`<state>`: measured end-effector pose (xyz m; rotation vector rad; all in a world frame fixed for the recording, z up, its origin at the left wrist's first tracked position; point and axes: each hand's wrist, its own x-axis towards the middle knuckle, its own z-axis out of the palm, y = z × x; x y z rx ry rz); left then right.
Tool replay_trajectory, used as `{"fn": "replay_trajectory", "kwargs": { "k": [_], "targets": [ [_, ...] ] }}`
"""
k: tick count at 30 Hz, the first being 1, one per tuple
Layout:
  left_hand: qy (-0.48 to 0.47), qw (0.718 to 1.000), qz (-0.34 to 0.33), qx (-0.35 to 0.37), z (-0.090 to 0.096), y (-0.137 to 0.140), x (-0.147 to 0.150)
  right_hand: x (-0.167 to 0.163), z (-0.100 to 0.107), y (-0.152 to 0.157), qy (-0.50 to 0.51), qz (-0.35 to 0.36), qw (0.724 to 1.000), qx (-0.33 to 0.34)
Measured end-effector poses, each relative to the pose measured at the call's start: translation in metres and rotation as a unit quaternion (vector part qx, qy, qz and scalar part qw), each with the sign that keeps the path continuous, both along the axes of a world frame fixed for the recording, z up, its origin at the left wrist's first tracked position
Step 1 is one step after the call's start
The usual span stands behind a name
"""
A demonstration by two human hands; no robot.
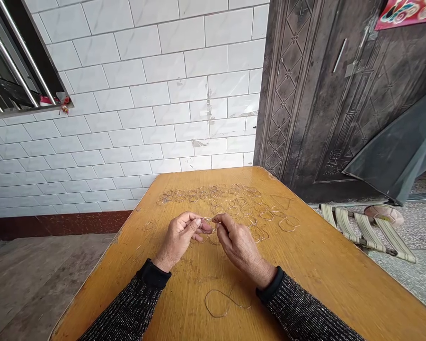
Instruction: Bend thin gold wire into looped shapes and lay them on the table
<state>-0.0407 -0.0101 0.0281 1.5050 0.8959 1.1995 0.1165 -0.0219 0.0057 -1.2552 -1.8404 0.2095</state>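
Wire loops (pixel 234 194) lie across the table (pixel 305 274), mid-frame — wall (pixel 138 113) behind it, window (pixel 12 59) upper left, door (pixel 326 104) upper right; mid-right, beside the table, a stool (pixel 365 228) before a ball (pixel 385 214).

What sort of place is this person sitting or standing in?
Probably a house's porch or entryway, though I can't be certain. The clues are the white rectangular-tiled wall, the dark window with silvery metal bars, and the tall, dark door with raised diamond patterns.
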Motion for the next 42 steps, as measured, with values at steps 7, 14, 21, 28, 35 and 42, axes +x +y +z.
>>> {"fn": "replay_trajectory", "kwargs": {
  "k": [7, 14, 21, 28, 35, 42],
  "targets": [
    [0.026, 0.999, -0.034, -0.019, -0.0029, -0.0045, 0.0042, 0.0018, -0.002, 0.0029, 0.018, -0.027, 0.999, 0.016],
    [-0.035, 0.999, 0.025, -0.031, -0.0004, -0.0014, 0.0036, 0.0037, 0.0023, 0.0011, 0.021, 0.038, 0.999, -0.009],
    [-0.041, 0.998, 0.019, -0.047, -0.0012, -0.0009, 0.0025, 0.0036, -0.0039, 0.0056, 0.016, 0.023, 1.0, -0.01],
    [-0.102, 0.988, -0.059, -0.096, -0.0053, -0.0002, 0.0019, 0.0015, -0.0031, 0.0039, 0.042, 0.016, 0.999, -0.004],
    [-0.157, 0.97, -0.131, -0.129, -0.005, -0.0018, 0.0035, 0.0028, -0.0046, 0.007, 0.05, -0.019, 0.998, 0.011],
    [-0.027, 0.993, -0.084, -0.072, -0.0009, -0.0011, 0.0023, 0.0017, -0.0069, 0.0063, -0.066, -0.037, 0.997, 0.018]
  ]
}}
